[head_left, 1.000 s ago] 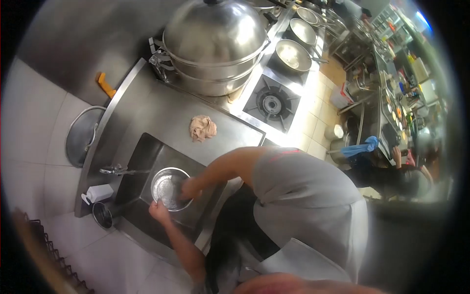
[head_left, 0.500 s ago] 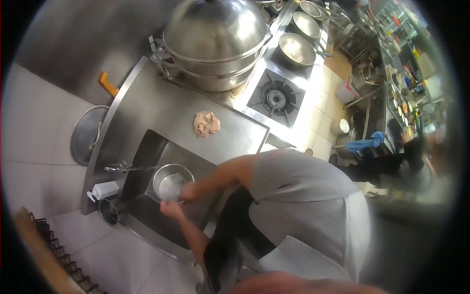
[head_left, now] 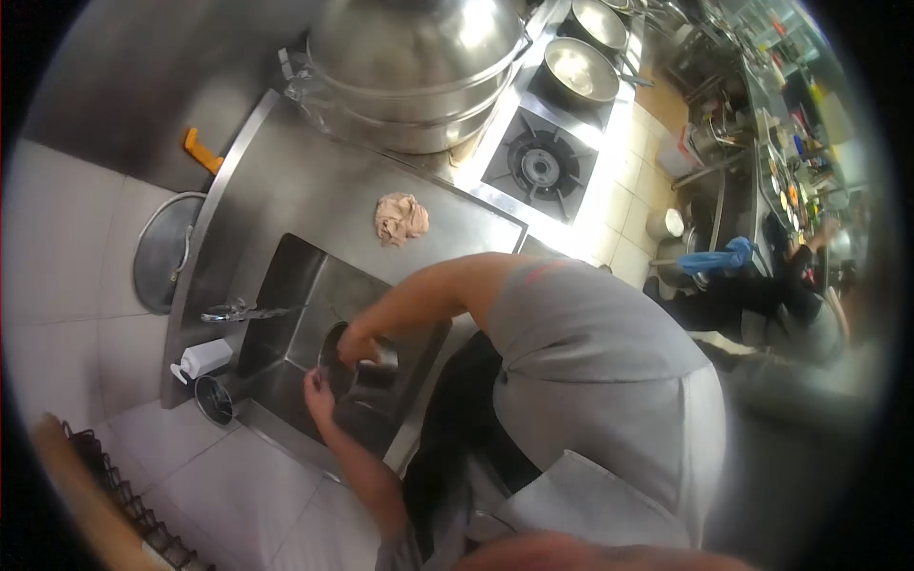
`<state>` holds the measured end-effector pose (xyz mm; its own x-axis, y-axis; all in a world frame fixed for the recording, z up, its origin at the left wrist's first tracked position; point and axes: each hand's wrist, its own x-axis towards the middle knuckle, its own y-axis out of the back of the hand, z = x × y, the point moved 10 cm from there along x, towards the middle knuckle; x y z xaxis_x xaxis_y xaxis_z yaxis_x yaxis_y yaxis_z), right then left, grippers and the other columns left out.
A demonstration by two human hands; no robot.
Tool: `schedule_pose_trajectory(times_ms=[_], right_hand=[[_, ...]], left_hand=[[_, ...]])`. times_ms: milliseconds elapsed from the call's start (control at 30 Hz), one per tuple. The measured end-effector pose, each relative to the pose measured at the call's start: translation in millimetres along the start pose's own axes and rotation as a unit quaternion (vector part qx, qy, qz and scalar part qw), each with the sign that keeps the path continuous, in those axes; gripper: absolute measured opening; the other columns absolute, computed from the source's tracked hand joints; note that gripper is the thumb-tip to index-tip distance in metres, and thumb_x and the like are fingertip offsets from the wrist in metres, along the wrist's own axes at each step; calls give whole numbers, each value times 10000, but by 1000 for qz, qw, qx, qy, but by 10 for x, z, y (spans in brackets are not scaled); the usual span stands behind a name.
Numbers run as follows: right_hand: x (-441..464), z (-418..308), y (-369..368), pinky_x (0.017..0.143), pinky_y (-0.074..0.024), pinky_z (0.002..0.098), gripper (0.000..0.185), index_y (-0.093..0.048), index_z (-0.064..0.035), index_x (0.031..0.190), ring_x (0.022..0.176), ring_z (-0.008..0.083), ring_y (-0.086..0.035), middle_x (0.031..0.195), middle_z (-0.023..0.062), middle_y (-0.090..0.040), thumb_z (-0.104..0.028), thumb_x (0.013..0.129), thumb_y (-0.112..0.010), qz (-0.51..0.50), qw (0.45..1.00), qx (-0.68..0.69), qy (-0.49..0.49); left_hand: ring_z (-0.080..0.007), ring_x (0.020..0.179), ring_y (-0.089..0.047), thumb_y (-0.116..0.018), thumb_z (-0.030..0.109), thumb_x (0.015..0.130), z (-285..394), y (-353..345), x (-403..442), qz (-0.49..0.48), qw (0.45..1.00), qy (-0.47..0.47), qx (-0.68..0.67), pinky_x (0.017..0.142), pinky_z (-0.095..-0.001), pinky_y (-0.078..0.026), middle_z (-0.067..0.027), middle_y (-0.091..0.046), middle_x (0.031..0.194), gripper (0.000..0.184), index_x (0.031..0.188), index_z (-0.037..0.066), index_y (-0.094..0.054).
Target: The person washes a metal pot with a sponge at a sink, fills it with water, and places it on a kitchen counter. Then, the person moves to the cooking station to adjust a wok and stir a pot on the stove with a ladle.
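Note:
A metal pot (head_left: 383,369) is tilted in the steel sink (head_left: 283,295), partly hidden by my hands. My left hand (head_left: 319,388) has its fingers closed at the pot's near-left edge. My right hand (head_left: 357,344) is at the pot's upper side with its fingers curled; whatever it may hold is hidden. A crumpled pinkish-beige cloth (head_left: 401,219) lies on the steel counter (head_left: 333,190) beyond my right forearm.
Behind the sink are a faucet (head_left: 238,311), a white pump bottle (head_left: 207,359) and a small dark container (head_left: 213,400). A large domed steamer (head_left: 409,86) stands beside a gas burner (head_left: 541,168) and pans (head_left: 579,71). Another person (head_left: 800,305) works at the right.
The pot has gone from upright, its open top showing, to tilted and shifted toward my body. My right hand has moved up slightly, and the view has shifted.

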<state>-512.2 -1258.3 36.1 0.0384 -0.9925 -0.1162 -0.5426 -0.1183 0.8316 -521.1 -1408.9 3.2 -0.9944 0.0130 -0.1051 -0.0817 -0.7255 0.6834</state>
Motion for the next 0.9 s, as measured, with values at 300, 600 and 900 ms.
schedule_pose_trajectory(times_ms=[300, 600, 900], right_hand=[[-554, 982, 792, 956, -489, 402, 623, -605, -106, 1331, 1087, 310, -651, 1130, 158, -711, -364, 796, -792, 330, 866, 370, -66], [-905, 395, 392, 1125, -297, 546, 931, -178, 116, 1500, 1370, 460, -393, 1411, 358, -438, -642, 980, -326, 309, 721, 393, -481], [-389, 488, 8, 1105, -340, 495, 1065, -171, 91, 1520, 1353, 410, -436, 1430, 333, -434, -788, 919, -160, 200, 761, 230, -573]], left_hand=[[-353, 561, -565, -582, 432, 984, 1078, 310, -47, 141, 988, 8, 66, 591, -470, -437, -230, -617, 642, 562, 741, -65, -685], [-355, 555, -605, -643, 654, 831, 1259, 111, -23, 238, 934, 209, 165, 567, -452, -467, -172, -642, 620, 673, 668, 4, -708], [-348, 516, -581, -711, 567, 834, 824, -45, -92, 242, 919, 253, 181, 523, -443, -439, -230, -620, 609, 608, 680, -21, -707]])
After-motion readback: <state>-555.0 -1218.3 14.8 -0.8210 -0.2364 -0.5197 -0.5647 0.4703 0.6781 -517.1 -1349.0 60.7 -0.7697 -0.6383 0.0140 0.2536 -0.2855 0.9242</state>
